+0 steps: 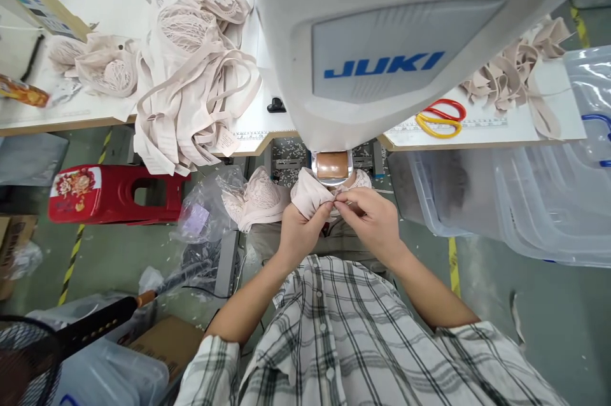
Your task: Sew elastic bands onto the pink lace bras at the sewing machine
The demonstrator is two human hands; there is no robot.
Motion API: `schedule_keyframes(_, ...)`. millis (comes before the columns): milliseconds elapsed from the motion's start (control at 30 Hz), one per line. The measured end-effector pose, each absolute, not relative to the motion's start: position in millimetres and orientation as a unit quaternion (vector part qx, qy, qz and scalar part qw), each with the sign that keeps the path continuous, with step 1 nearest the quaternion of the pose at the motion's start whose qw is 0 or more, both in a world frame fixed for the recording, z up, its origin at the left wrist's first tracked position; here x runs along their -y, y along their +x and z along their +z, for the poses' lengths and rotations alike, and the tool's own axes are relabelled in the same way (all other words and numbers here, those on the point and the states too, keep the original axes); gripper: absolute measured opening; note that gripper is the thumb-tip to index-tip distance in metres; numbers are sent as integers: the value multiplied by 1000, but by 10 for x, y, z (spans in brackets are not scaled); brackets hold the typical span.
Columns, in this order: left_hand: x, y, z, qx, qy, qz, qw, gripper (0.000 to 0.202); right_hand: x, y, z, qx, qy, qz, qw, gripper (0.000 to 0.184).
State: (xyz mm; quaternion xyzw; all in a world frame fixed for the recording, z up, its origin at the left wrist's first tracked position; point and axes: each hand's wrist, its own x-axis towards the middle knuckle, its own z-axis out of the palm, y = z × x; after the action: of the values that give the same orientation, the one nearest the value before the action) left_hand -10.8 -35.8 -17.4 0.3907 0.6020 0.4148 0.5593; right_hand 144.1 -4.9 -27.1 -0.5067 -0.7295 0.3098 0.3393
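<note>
My left hand (pixel 300 228) is closed, pinching a beige lace bra (pixel 260 199) at its folded edge just below the head of a white JUKI sewing machine (pixel 382 49). My right hand (pixel 370 218) is closed too, gripping the same piece of fabric from the right, fingertips meeting the left hand's. The bra's lace cup hangs off to the left of my hands, over my lap. The spot under the machine's needle area (pixel 333 166) is partly hidden by the machine body.
A heap of beige bras (pixel 191 69) lies on the white table (pixel 114 18) at left, more pieces (pixel 510 75) at right beside red and yellow scissors (pixel 442 118). Clear plastic bins (pixel 539 196) stand right, a red stool (pixel 114 193) and plastic bags (pixel 205 215) left.
</note>
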Motion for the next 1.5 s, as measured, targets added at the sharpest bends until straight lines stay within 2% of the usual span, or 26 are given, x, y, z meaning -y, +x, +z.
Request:
schedule_keyframes(233,338,-141,-127,-610,427,386,544,30,35,1473,-290,726,-497,329,343,17)
schedule_keyframes(467,280,-217,-97,-592,538,366,476,24,-121,1571,-203,773,-435,354,296,11)
schedule_keyframes(667,258,-201,-133,-565,516,389,513,24,-152,1589,-120,754,-418,427,272,8)
schedule_keyframes(900,187,-163,-119,-550,480,355,584,30,-108,1589,-178,727,-457,440,264,14)
schedule_keyframes(1067,201,-179,-136,-573,492,345,557,27,-111,1643,-208,682,-477,494,252,12)
schedule_keyframes(1200,148,-243,-133,-587,532,338,509,25,-142,1768,-186,631,-492,549,242,20)
schedule_keyframes(1333,123,-255,-118,-582,555,318,503,24,-163,1828,-140,638,-495,534,252,15)
schedule_keyframes(1500,152,-208,-60,-552,570,300,529,21,-164,1798,-112,666,-489,518,221,14)
